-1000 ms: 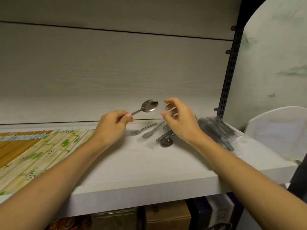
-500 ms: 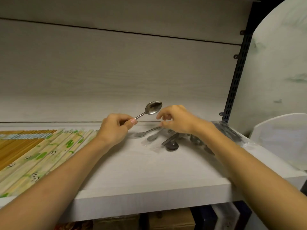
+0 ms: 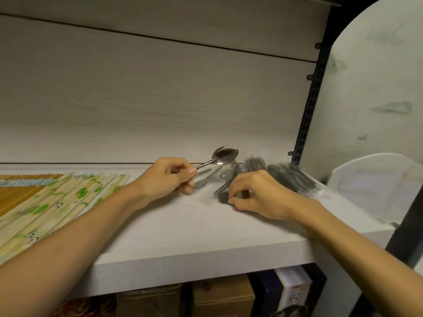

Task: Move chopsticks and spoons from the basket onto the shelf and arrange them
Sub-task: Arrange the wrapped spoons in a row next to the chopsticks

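My left hand (image 3: pixel 167 176) grips the handle of a steel spoon (image 3: pixel 223 155) and holds its bowl up above the white shelf (image 3: pixel 183 229). My right hand (image 3: pixel 258 195) rests low on the shelf, its curled fingers pinching a dark wrapped spoon (image 3: pixel 223 193). More loose spoons (image 3: pixel 225 173) lie between the hands. A pile of dark spoons in clear bags (image 3: pixel 288 177) sits at the right rear. Packs of wrapped chopsticks (image 3: pixel 52 200) lie in rows at the left. No basket shows.
A black slotted upright (image 3: pixel 309 106) bounds the shelf on the right. A white plastic chair back (image 3: pixel 377 179) stands beyond it. Cardboard boxes (image 3: pixel 219 296) sit under the shelf. The wooden back panel (image 3: pixel 148 99) closes the rear.
My right hand dropped from beside the raised spoon down to the shelf and closed on a dark spoon. My left hand kept holding the steel spoon up.
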A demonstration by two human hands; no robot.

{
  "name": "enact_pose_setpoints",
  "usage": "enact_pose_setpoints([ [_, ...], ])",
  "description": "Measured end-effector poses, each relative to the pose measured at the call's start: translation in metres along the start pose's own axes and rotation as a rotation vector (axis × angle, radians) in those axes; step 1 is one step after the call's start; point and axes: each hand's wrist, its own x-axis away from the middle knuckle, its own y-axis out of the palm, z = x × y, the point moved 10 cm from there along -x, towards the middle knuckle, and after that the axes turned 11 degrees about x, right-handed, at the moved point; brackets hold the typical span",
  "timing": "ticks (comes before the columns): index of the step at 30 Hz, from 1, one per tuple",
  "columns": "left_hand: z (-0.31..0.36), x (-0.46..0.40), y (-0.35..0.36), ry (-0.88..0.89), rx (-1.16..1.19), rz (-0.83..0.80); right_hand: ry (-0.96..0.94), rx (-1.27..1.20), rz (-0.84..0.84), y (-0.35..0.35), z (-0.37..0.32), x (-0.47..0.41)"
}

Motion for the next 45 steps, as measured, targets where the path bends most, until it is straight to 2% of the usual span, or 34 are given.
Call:
enact_pose_setpoints([
  [5, -0.006, 0.007, 0.01, -0.073, 0.076, -0.08, 0.019, -0.182, 0.156, -0.024, -0.009, 0.009],
  [10, -0.006, 0.009, 0.002, -0.088, 0.054, -0.029, 0.098, -0.358, 0.329, -0.055, -0.011, 0.016],
  [15, -0.004, 0.012, -0.008, -0.088, 0.093, 0.059, 0.183, -0.683, 0.495, -0.087, 0.006, 0.015],
  [18, -0.004, 0.015, -0.016, -0.108, 0.11, 0.132, 0.245, -0.737, 0.441, -0.081, 0.013, 0.006],
  [21, -0.002, 0.018, -0.012, -0.139, 0.264, 0.091, 0.292, -0.722, 0.362, -0.06, 0.019, -0.006],
  [24, -0.002, 0.023, -0.005, -0.219, 0.39, 0.049, 0.39, -0.679, 0.373, -0.04, 0.036, -0.015],
  [29, -0.011, 0.028, 0.01, -0.314, 0.346, -0.047, 0.489, -0.884, 0.467, -0.019, 0.052, -0.018],
  [31, -0.014, 0.026, 0.011, -0.314, 0.302, -0.067, 0.514, -0.822, 0.493, -0.016, 0.059, -0.019],
  [33, -0.016, 0.021, 0.011, -0.309, 0.276, -0.089, 0.547, -0.693, 0.443, -0.011, 0.064, -0.018],
  [37, -0.021, 0.02, 0.017, -0.356, 0.202, -0.152, 0.417, -0.894, 0.399, -0.003, 0.049, -0.022],
  [40, -0.019, 0.022, 0.019, -0.358, 0.206, -0.161, 0.32, -0.905, 0.394, -0.006, 0.041, -0.026],
  [45, -0.005, 0.02, 0.01, -0.181, 0.134, -0.059, 0.323, -0.805, 0.423, -0.006, 0.046, -0.027],
])
